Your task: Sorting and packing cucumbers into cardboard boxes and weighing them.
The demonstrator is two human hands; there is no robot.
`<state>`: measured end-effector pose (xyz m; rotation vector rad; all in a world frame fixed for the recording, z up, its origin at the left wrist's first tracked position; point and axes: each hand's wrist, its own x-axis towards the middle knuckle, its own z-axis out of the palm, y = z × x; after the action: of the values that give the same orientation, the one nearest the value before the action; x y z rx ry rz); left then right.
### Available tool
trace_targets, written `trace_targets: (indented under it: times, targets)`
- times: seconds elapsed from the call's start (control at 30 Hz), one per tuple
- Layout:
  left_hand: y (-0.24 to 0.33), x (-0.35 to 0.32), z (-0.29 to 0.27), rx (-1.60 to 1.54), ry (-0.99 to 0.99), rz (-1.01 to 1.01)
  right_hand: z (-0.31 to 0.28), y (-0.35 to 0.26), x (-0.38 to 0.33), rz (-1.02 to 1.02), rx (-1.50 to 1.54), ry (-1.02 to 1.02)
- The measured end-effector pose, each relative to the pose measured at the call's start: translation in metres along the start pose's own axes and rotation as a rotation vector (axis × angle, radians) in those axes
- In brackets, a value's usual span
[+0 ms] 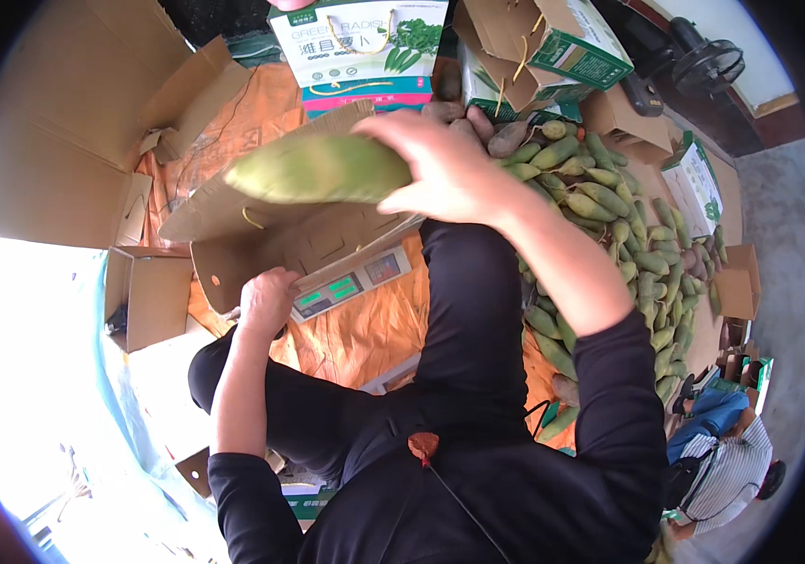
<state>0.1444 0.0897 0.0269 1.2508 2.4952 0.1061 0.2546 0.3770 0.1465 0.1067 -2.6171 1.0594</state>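
Observation:
A large green radish [318,169], slightly blurred, is in my right hand [445,169], which grips it by its right end with thumb and fingers apart around it. The radish hangs over an open cardboard box [280,240] whose flaps stand up. At the near side of that box, my left hand [267,301] has its fingers curled on the cardboard edge. Beside the left hand is the panel of a digital scale [332,296] with lit green displays. The box appears to rest on the scale, though its underside is hidden.
A big heap of green radishes [600,202] spreads to my right. Green-and-white gift boxes [355,42] stand at the far side. Large cardboard [55,132] rises at the left. Orange sheeting [365,329] covers the floor. Another person [722,461] is at the lower right.

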Motion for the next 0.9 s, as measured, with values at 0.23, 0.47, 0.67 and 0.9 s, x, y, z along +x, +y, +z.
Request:
trace_targets:
  times: [0.23,0.47,0.67,0.9]
  targets:
    - [-0.002,-0.005,0.005,0.056,-0.031,0.034,0.141,0.025,0.046,0.322,-0.289,-0.492]
    - [-0.006,0.0,0.01,0.023,0.037,0.098,0.209,0.068,0.009,0.381,-0.542,-0.577]
    - [-0.006,-0.003,0.008,-0.048,0.021,0.076,0.191,0.037,0.03,0.522,-0.266,-0.61]
    - [0.005,0.004,0.012,-0.213,0.003,0.01,0.098,-0.039,0.009,0.111,0.151,-0.222]
